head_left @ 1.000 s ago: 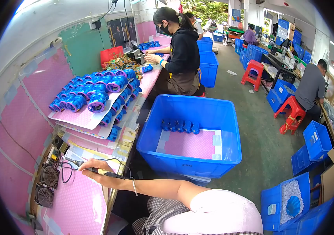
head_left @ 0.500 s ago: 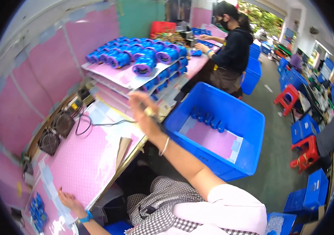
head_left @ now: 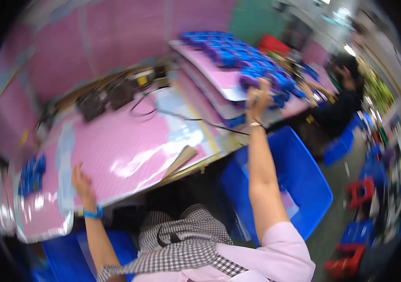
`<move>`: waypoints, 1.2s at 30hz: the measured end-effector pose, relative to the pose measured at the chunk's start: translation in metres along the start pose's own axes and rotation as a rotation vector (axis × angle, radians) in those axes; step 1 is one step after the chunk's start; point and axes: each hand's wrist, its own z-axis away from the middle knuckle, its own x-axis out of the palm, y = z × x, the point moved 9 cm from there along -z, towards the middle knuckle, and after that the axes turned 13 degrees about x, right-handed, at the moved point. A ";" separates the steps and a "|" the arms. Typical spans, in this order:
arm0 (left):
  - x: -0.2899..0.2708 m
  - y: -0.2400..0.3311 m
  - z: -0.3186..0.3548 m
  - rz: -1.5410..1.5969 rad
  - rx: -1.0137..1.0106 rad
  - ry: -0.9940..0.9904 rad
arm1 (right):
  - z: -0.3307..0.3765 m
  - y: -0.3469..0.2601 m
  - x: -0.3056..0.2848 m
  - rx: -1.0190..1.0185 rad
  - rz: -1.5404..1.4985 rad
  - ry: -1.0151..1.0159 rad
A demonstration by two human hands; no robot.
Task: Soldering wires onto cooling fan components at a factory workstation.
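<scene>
My left hand (head_left: 84, 185) is open, fingers stretched, over the front edge of the pink-covered workbench (head_left: 102, 150); nothing shows in it. To its left lies a small cluster of blue parts (head_left: 32, 175). My right hand (head_left: 258, 102) is raised at the near corner of a stack of boards (head_left: 224, 89). Its fingers are smeared by motion, so whether they touch or hold anything is unclear. Rows of blue round parts with purple rims (head_left: 231, 51) cover the top board. Beneath my right forearm stands a large blue bin (head_left: 311, 188), partly hidden by the arm.
Two dark fans (head_left: 118, 89) sit along the back of the bench, and a black cable (head_left: 186, 116) crosses it. A brown strip (head_left: 180, 160) lies near the front edge. A co-worker (head_left: 339, 105) works beyond the stack. Red stools (head_left: 359, 192) stand at the right.
The view has swung left, so the bench and stack sit farther right in it. My right hand has moved up against the stack's corner; my left stays open at the bench edge.
</scene>
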 end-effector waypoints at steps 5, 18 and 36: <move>0.035 -0.015 0.000 0.606 -0.369 0.079 | 0.009 -0.014 -0.060 -0.156 -0.070 0.243; 0.075 -0.050 0.242 -0.721 -0.167 -1.019 | 0.282 -0.214 0.065 -0.235 -0.482 -1.018; 0.204 -0.300 0.230 -0.895 -0.292 -1.082 | 0.250 -0.176 0.092 -0.164 -0.578 -1.206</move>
